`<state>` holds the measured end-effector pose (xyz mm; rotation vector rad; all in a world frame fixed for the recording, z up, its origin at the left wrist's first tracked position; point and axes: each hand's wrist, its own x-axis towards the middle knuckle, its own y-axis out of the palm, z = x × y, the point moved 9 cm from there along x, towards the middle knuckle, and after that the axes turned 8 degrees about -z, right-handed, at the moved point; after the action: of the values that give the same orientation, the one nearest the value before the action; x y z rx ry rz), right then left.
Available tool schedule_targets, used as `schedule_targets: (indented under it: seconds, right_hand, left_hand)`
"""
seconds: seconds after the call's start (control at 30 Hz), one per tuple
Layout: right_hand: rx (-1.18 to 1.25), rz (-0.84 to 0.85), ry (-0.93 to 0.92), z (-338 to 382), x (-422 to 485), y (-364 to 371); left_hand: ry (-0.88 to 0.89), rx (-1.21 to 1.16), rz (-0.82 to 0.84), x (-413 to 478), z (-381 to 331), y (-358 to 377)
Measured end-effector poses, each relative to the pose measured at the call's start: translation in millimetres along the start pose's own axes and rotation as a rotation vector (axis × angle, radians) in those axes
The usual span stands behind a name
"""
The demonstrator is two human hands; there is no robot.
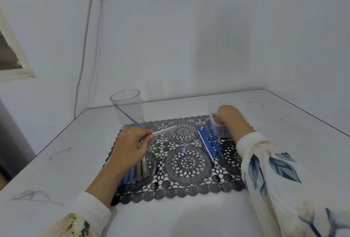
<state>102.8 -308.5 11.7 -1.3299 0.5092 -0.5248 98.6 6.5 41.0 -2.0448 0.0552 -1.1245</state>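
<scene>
The head camera looks down on a white table [56, 161]. A black lace mat [189, 191] lies about midway between its left and right edges.

The left hand [132, 145] is over the left side of the mat. Its thumb and fingers pinch one end of a white tube [164, 130]. The tube points right and slightly toward the far edge of the table, just above the lace. Under that wrist, at the mat's near left corner, lies a bundle of white and blue tubes [138, 172], partly covered by the forearm.

A clear cup [132, 102] stands upright at the mat's far left corner. One thin blue stick [126, 116] leans inside it, its top against the left of the rim.

The right hand [230, 116] is at the mat's far right corner, fingers curled down into a small clear tub [220, 132]. The fingertips are hidden inside the tub, so I cannot tell whether they grip anything.

Just left of the tub, a heap of blue sticks [209, 142] lies along the mat's right side, running from far to near. A small blue cap [184, 150] sits near the middle of the mat, apart from both hands.

A pale flowered sleeve [274, 170] covers the right forearm. A grey cable [83, 62] hangs down the wall beyond the table's far left corner.
</scene>
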Motion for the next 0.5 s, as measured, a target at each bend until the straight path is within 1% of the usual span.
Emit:
schedule_targets:
  seconds: [0.2,0.5]
  right_hand:
    - [-0.047,0.022,-0.029,6,-2,-1]
    - [-0.23,0.016,-0.102,12,-13,-8]
  left_hand:
    - [0.006,-0.001,-0.004,0,-1,-1]
    - [0.007,-0.012,-0.006,1,0,-1]
